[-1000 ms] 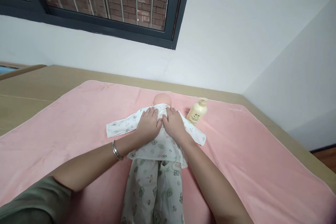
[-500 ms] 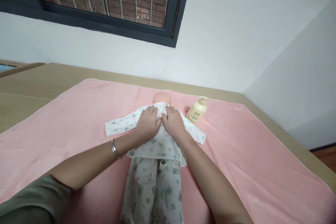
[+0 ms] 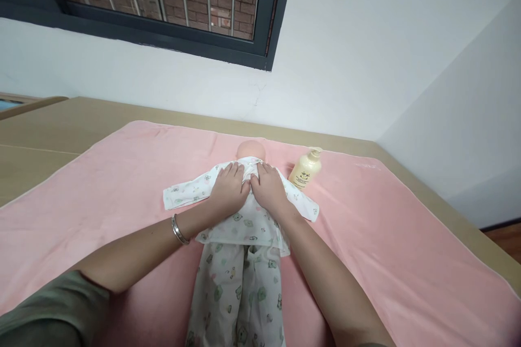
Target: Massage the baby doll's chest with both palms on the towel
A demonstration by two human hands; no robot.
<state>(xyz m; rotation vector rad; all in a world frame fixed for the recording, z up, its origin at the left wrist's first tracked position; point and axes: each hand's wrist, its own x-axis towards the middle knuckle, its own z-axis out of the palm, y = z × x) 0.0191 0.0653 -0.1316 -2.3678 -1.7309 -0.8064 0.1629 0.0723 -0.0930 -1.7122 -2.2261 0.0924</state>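
Note:
A baby doll (image 3: pixel 251 149) lies on a pink blanket (image 3: pixel 134 173), its bald head at the far end. It wears a white patterned top (image 3: pixel 244 227) with sleeves stretched out to both sides, and matching trousers (image 3: pixel 232 287). My left hand (image 3: pixel 230 188) rests flat on the left of the doll's upper chest, fingers extended. Mirroring it, my right hand (image 3: pixel 269 187) lies flat on the right side. The thumbs come close together at the middle, and neither hand grips anything. The doll's face cannot be made out.
A pale yellow pump bottle (image 3: pixel 306 169) stands on the blanket, just beyond the doll's right-hand sleeve. The blanket covers a wooden surface (image 3: pixel 101 111) that meets a white wall (image 3: pixel 334 65). Above is a dark-framed window (image 3: pixel 171 40) with bars outside.
The view has shifted very slightly. Both hands stay in the same place on the doll's chest.

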